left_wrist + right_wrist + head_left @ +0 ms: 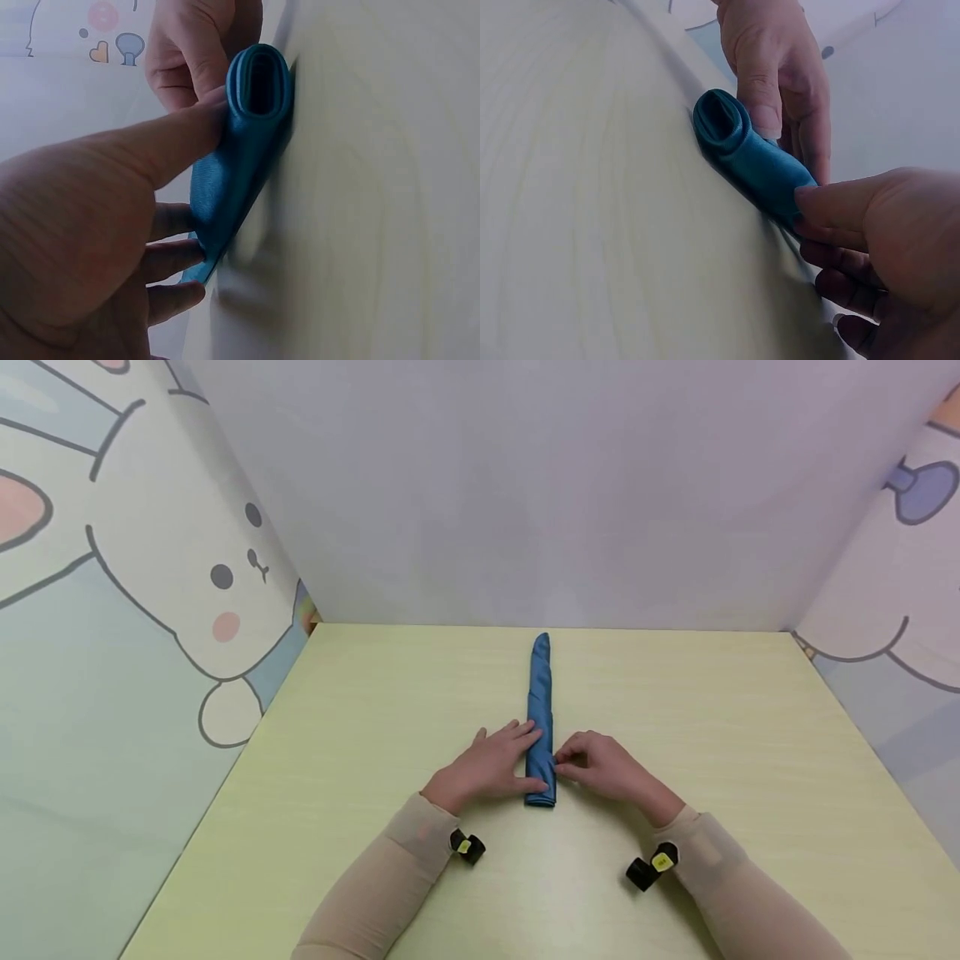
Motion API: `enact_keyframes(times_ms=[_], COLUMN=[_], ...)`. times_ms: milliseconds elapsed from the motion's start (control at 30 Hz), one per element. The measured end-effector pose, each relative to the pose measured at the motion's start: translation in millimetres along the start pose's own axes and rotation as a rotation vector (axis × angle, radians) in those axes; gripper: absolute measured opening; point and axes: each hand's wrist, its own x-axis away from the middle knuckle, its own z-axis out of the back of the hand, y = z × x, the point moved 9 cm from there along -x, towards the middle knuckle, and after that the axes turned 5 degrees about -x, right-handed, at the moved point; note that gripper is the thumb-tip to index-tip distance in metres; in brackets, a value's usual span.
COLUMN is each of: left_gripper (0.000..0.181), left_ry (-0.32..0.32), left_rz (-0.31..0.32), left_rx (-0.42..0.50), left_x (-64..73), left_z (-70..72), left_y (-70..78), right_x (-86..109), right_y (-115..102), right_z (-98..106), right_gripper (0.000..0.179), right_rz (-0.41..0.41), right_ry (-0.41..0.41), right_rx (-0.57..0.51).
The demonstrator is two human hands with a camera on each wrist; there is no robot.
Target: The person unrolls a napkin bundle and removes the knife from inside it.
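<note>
A shiny blue cloth [539,693], rolled into a long narrow tube, lies on the table pointing away from me. In the left wrist view its near end shows the layered coil of the cloth [238,157]. My left hand [491,764] rests on the roll from the left, thumb near the close end and fingers spread further up, fairly straight. From the right, my right hand [603,766] pinches the roll's side between thumb and curled fingers. The right wrist view shows that thumb and index fingertip at the cloth [769,176], with the other fingers bent beneath.
The pale wooden table [375,693] spreads around the roll. A plain light wall [525,502] stands behind it, and side panels with cartoon drawings [187,568] flank the table. Each wrist carries a small black camera [642,872].
</note>
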Motion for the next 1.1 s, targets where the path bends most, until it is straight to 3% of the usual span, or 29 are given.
enact_keyframes(times_ms=[433,767,1100], left_gripper=[0.090,0.091,0.091], left_ry=[-0.002,-0.008,-0.016], left_rz=[-0.009,-0.011,-0.003], left_rx=[0.014,0.016,0.005], left_x=[0.3,-0.1,-2.0], left_z=[1.0,1.4,-0.1], left_y=[2.1,1.5,0.0], right_x=[0.0,1.3,0.8], right_y=[-0.5,-0.6,1.1], right_z=[-0.8,-0.9,-2.9], right_gripper=[0.007,0.009,0.013], right_rz=[0.075,0.030,-0.072], right_ry=[-0.014,-0.003,-0.007], right_rx=[-0.016,-0.073,-0.152])
